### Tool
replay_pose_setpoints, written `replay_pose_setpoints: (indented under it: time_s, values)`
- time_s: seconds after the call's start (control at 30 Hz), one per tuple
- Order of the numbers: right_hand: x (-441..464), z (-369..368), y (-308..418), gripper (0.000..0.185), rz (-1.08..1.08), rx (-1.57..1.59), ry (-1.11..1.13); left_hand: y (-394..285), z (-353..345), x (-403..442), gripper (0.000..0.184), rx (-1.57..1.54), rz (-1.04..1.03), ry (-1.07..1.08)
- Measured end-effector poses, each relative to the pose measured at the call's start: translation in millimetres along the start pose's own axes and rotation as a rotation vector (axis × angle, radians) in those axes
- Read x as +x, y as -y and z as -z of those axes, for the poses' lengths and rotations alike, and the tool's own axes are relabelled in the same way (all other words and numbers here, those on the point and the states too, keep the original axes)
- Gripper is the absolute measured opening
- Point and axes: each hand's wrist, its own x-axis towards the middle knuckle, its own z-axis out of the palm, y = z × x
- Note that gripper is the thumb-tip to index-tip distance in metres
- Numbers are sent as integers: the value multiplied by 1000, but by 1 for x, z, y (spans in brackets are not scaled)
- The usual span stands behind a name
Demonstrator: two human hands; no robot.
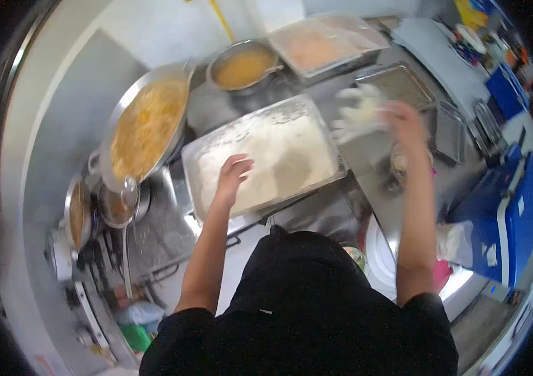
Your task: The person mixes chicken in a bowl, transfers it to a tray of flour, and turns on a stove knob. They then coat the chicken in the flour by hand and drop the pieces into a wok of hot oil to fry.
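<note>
My left hand (235, 175) hovers over a rectangular metal tray (192, 191) of white flour-like powder (301, 138). Its fingers are slightly curled and apart, with nothing in them. Off to the right, my right hand (403, 122) is smeared by motion. A pale, limp disposable glove (359, 113) extends from its fingers, above the steel counter to the right of the powder tray. Whether there is one glove or more, I cannot tell.
A big pan (153, 119) of yellowish food and a smaller pan (241, 69) of orange-yellow liquid stand behind the tray. At the left, a ladle (126, 232) rests in a pot. A covered container (326, 47), metal trays (398, 84) and a blue cooler (523, 213) are further right.
</note>
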Motion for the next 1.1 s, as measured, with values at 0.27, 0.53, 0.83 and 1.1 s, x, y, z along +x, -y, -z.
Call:
replay_pose_setpoints:
  time_s: [0.27, 0.53, 0.83, 1.1]
  values:
    - [28, 134, -209, 43, -6, -1406, 300, -83, -160, -30, 42, 190, -886, 949]
    - [91, 128, -127, 45, 288, -1576, 51, -97, -192, -21, 46, 718, -961, 842]
    - [-153, -241, -35, 47, 407, -868, 766, -68, 89, -86, 51, 1361, -298, 565]
    - [-434, -625, -21, 67, -514, 168, 1156, 38, 448, -318, 111, 1098, 554, -869]
